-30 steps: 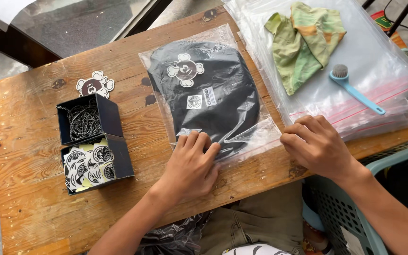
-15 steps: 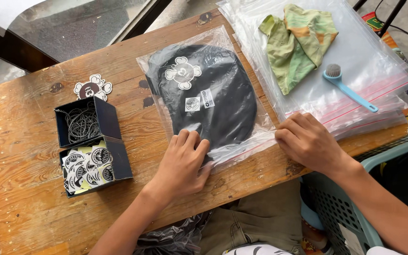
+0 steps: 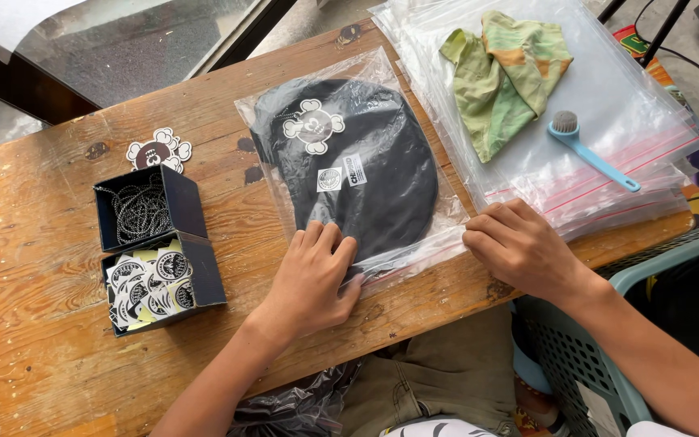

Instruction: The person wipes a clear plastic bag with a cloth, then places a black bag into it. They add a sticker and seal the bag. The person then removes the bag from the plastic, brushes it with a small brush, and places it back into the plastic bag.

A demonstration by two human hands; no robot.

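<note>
A clear zip bag (image 3: pixel 285 121) holding a black round cloth item (image 3: pixel 366 178) with a white emblem lies in the middle of the wooden table (image 3: pixel 50 243). My left hand (image 3: pixel 313 275) presses flat on the bag's near left edge, fingers together. My right hand (image 3: pixel 519 247) pinches the bag's near right corner at the zip strip. Both hands sit along the bag's closing edge.
A stack of clear zip bags (image 3: pixel 608 105) lies at the right, with a green cloth (image 3: pixel 503 73) and a blue brush (image 3: pixel 588 150) on top. A black two-part box (image 3: pixel 155 243) with chains and stickers stands at the left, a sticker (image 3: pixel 159 150) behind it. A teal basket (image 3: pixel 608 356) is below right.
Both hands have stayed on the bag's near edge, and the left hand has slid slightly right along it. The camera view has shifted a little.
</note>
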